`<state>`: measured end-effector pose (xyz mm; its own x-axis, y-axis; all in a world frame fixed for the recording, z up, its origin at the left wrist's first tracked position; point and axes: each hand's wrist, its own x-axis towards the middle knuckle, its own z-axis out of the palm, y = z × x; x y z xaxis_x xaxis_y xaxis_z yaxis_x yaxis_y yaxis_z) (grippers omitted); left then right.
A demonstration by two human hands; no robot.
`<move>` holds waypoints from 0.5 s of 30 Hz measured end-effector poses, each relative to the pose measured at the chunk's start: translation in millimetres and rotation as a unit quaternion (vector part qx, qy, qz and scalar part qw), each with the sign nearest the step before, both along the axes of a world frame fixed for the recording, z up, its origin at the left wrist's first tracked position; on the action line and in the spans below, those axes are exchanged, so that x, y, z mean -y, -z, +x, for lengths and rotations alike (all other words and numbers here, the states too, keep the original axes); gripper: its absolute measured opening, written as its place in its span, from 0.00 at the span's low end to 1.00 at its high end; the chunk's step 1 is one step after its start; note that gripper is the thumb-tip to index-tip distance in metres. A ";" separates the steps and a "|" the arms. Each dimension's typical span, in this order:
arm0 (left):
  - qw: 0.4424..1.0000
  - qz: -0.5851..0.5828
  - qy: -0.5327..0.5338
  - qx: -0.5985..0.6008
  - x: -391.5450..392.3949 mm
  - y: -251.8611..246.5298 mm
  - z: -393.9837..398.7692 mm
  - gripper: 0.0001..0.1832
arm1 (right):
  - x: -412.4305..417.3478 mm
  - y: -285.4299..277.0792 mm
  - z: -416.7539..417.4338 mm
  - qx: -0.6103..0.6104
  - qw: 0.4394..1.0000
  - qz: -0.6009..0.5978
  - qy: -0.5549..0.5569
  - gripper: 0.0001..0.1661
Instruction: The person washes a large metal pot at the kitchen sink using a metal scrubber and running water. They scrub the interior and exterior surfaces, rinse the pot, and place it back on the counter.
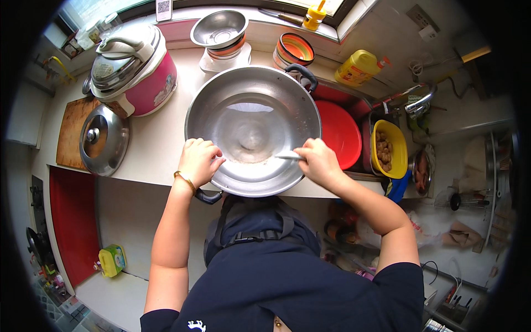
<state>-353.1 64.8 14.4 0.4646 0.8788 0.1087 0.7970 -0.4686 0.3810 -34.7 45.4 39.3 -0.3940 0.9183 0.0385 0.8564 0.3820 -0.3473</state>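
A large two-handled metal wok stands at the counter's front edge, with a shallow pool of clear liquid in it. My left hand is at the wok's near left rim, thumb and fingers close together over the inside; whether it grips the rim or pinches something small, I cannot tell. My right hand is closed on the handle of a light-coloured utensil, perhaps a spoon, which points left over the liquid near the right wall. Its far end is not clearly seen.
Left are a pink electric pressure cooker, a metal lid and a wooden cutting board. Behind stand a metal bowl and striped bowls. Right are a red basin, a yellow basin with brownish lumps, and a faucet.
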 end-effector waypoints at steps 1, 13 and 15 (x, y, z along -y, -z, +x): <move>1.000 0.008 -0.001 0.003 0.1 0.8 -0.5 0.05 | 6.7 -5.9 -8.2 0.004 0.999 -0.039 -0.005 0.10; 0.995 -0.003 -0.025 0.095 -2.1 2.8 -3.3 0.04 | 2.1 4.8 -141.1 -0.244 0.890 -0.376 0.083 0.16; 0.997 0.022 -0.020 0.068 -3.5 10.2 -3.7 0.02 | -13.7 23.0 -149.8 -0.265 0.876 -0.391 0.101 0.16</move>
<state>-356.9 68.3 4.2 0.4075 0.8893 0.2074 0.7583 -0.4561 0.4657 -184.5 59.1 16.3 -0.3371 0.7949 -0.5045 0.5176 -0.2912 -0.8045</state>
